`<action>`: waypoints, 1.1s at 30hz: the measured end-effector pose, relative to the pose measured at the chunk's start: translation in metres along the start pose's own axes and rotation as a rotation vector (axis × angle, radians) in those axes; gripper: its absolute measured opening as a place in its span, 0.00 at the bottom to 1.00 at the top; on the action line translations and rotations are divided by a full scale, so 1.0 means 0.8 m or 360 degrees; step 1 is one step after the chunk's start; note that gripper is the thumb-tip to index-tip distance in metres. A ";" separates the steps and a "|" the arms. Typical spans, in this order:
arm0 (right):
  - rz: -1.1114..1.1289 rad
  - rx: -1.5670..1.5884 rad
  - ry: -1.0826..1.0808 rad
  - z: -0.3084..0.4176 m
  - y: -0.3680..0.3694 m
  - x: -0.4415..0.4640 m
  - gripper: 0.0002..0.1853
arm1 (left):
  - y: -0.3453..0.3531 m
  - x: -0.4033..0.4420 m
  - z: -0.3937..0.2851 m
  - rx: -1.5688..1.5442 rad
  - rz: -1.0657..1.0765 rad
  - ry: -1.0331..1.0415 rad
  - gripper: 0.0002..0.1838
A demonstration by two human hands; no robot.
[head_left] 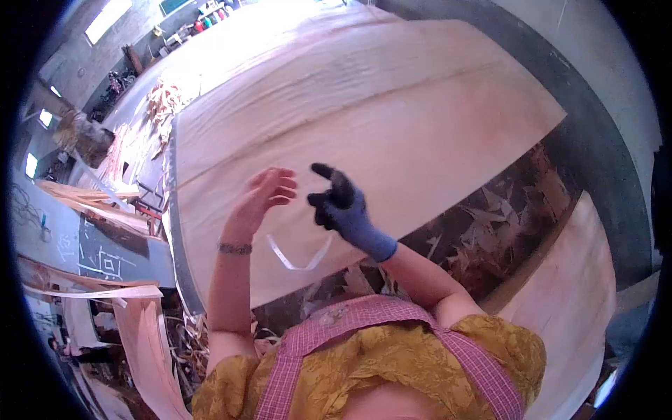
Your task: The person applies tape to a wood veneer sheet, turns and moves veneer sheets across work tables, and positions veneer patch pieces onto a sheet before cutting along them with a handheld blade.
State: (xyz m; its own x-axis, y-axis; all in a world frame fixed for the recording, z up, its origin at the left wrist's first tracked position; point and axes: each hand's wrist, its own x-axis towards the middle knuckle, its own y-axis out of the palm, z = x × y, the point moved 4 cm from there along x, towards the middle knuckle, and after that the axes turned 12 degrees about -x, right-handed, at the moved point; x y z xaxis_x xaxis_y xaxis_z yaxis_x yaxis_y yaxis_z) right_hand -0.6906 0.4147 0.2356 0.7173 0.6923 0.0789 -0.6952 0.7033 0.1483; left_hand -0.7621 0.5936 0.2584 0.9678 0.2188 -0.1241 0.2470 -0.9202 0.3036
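My left hand [266, 194] is bare, with a patterned band at the wrist. Its fingers are loosely bent and apart, with nothing visible in them. My right hand [341, 203] wears a blue glove with black fingers; the index finger points out and the others are partly bent, holding nothing I can see. Both hands are over a large pale wood veneer sheet [392, 147], with a gap between them. Below them is a thin white U-shaped strip [299, 267]; whether it touches the sheet I cannot tell.
Torn veneer scraps [483, 231] cover the dark floor in front of the sheet. Another curved veneer sheet [567, 280] stands at the right. Long veneer pieces [143, 336] lie at the lower left, and a heap of shavings [164, 105] sits farther back.
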 end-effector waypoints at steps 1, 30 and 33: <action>-0.0055 0.0031 -0.0017 -0.003 -0.044 -0.011 0.32 | 0.047 0.022 0.019 0.0017 0.0108 -0.0133 0.21; -0.0316 -0.0069 0.1290 -0.309 -0.676 -0.045 0.10 | 0.348 0.480 0.434 0.1643 -0.0484 0.0358 0.17; -0.0260 -0.0026 0.1256 -0.310 -0.676 -0.046 0.10 | 0.377 0.426 0.443 0.2195 0.0003 0.0608 0.26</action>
State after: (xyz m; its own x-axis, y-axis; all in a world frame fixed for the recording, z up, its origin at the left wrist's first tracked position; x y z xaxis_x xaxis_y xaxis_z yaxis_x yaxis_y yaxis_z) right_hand -0.3526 0.0485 -0.0917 0.5693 0.4863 -0.6629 -0.5895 0.8035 0.0832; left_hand -0.3750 0.2759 -0.0271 0.9760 0.0860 0.2001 0.2173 -0.4459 -0.8683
